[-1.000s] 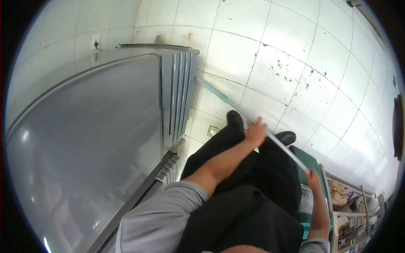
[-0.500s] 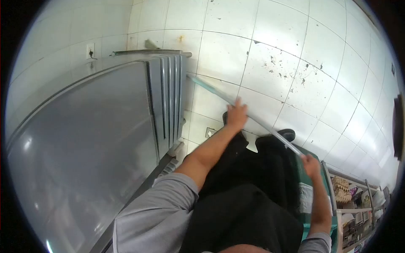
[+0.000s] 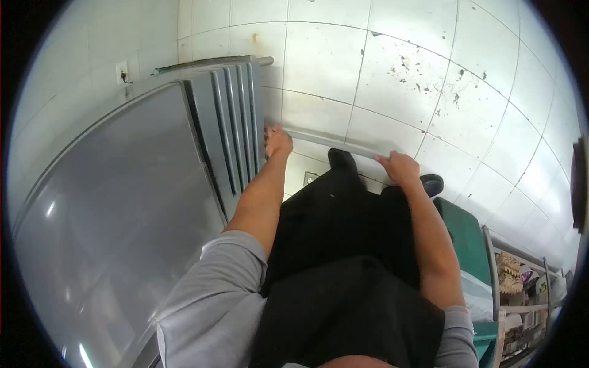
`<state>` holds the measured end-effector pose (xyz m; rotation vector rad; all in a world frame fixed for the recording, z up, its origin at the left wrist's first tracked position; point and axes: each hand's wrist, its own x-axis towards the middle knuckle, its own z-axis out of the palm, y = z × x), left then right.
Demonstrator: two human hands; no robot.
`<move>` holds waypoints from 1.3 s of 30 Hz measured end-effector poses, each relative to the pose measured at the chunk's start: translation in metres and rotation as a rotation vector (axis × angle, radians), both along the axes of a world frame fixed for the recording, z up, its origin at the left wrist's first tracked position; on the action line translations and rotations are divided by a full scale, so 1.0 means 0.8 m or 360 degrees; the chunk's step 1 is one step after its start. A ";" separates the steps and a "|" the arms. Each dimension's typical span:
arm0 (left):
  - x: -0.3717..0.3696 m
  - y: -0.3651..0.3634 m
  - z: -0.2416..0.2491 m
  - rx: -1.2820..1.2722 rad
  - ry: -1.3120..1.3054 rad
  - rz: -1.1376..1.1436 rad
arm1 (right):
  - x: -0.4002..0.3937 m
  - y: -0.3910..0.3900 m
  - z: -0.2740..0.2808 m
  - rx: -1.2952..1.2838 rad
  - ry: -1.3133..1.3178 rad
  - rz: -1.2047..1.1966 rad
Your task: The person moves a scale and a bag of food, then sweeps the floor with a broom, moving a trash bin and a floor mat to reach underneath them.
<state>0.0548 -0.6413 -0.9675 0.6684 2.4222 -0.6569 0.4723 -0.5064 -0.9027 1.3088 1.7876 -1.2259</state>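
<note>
A long pale pole [image 3: 334, 143] runs nearly level in front of me, low over the white tiled floor. Its left part is wrapped by the fingers of my left hand [image 3: 278, 141], which is close beside the ribbed edge of a grey metal unit [image 3: 236, 116]. At the pole's right end, above my shoe, my right hand [image 3: 400, 168] is closed round it. Whatever lies beyond my left hand is hidden by the metal unit.
A large grey metal surface [image 3: 116, 214] fills the left side. Green bins [image 3: 463, 236] stand at my right beside a metal rack [image 3: 524, 300] with egg trays [image 3: 509, 273]. Dark debris [image 3: 408, 67] dots the floor. A wall socket [image 3: 123, 72] is at upper left.
Both hands have moved left. My left hand has gone from the pole's middle to beside the metal unit, and now grips it. The pole has shifted left and lies more level.
</note>
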 end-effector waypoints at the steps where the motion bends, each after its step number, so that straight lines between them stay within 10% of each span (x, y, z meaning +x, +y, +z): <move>1: 0.014 -0.008 -0.001 0.0036 -0.0034 -0.0115 | 0.012 -0.006 0.016 -0.0047 -0.0021 0.0005; 6: 0.204 -0.024 -0.006 0.0445 -0.0446 -0.0685 | 0.214 -0.017 0.105 -0.0078 -0.0381 -0.0059; 13: 0.419 0.059 0.188 0.0182 -0.1348 -0.0420 | 0.452 0.027 0.245 0.0053 -0.0448 -0.0288; 17: 0.283 -0.042 0.057 0.0369 -0.0614 -0.0555 | 0.281 0.067 0.132 0.0260 -0.0264 0.0158; 20: 0.139 -0.047 0.004 0.0015 -0.0328 0.0172 | 0.091 0.081 0.062 0.0349 0.0046 0.0359; 25: 0.147 0.018 0.029 0.0181 -0.0144 0.0000 | 0.069 0.141 0.105 0.0314 -0.0099 0.0339; 28: 0.233 0.023 0.039 0.0397 -0.0256 -0.0502 | 0.183 0.146 0.190 0.0409 -0.0202 0.0241; 39: 0.564 0.106 0.482 0.0830 -0.1634 -0.0683 | 0.473 0.059 0.800 0.0734 -0.1054 -0.0206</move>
